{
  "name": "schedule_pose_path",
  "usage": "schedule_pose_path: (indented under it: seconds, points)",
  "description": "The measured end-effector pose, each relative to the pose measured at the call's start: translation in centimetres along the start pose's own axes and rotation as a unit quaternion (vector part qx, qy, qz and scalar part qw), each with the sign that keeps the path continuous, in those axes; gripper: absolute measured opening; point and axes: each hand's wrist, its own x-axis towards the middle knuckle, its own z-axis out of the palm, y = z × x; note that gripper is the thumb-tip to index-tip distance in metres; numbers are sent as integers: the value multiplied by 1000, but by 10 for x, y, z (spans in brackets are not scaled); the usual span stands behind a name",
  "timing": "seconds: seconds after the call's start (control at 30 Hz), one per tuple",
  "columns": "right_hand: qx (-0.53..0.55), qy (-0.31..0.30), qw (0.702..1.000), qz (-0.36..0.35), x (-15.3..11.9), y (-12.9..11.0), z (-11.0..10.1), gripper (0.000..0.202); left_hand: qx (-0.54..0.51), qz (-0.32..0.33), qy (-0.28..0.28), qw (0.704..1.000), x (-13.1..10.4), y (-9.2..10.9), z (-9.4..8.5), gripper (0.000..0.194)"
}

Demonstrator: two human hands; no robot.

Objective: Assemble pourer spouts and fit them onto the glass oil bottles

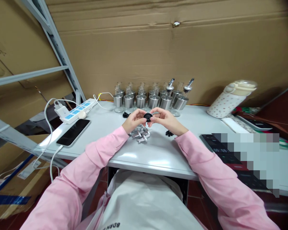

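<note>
Black cap (148, 117) at frame centre, above the table (156, 153); left hand (135, 119) and right hand (166, 118) both pinch its edge with the fingers. Small rim hold, so it could slip if they twist unevenly or one lets go early. Dropped, it'd probably land around the metal pieces (141, 134) just below centre. Small black bits (169, 133), right of centre: a sweep of the right sleeve (201, 153) could scatter them. Bottles (141, 101), upper middle, crowded; a forward knock could topple some.
</note>
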Motion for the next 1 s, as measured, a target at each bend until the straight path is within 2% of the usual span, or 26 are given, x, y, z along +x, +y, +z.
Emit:
schedule_pose_path:
  seconds: [0.37,0.7,1.0]
  points:
    - [-14,-10,1000,1,0,4,5,33,85,41,24,995,-4,3,4,39]
    - [-101,51,993,-43,1,8,11,25,147,34,58,987,-4,5,3,26]
    - [-150,70,983,-80,0,5,15,19,162,26,66,984,-7,6,6,23]
